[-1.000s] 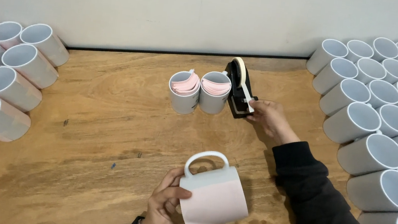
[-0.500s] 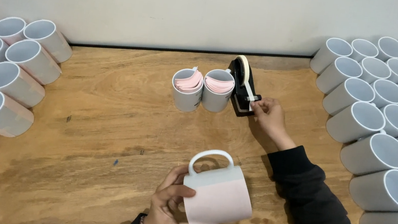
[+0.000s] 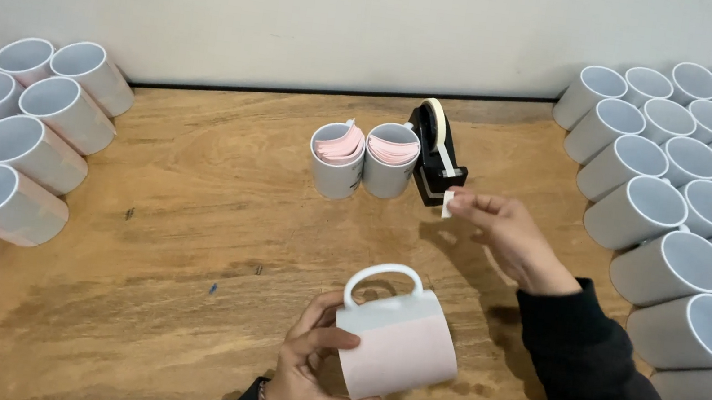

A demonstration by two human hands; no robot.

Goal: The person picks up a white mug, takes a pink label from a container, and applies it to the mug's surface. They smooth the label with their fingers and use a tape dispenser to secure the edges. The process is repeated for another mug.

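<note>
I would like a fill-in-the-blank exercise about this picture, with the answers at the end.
1. The left hand holds a mug wrapped in ____ paper.
2. The right hand pinches a small piece of ____.
3. The tape dispenser stands to the ____ of the two upright mugs.
4. The table is made of ____.

Answers: pink; tape; right; wood

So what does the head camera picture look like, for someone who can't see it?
A person's left hand holds a white mug wrapped in pink paper on a wooden table, while the right hand pinches a small piece of tape beside a black tape dispenser. Two mugs stuffed with pink sheets stand behind, and rows of white mugs lie along both sides.
</note>
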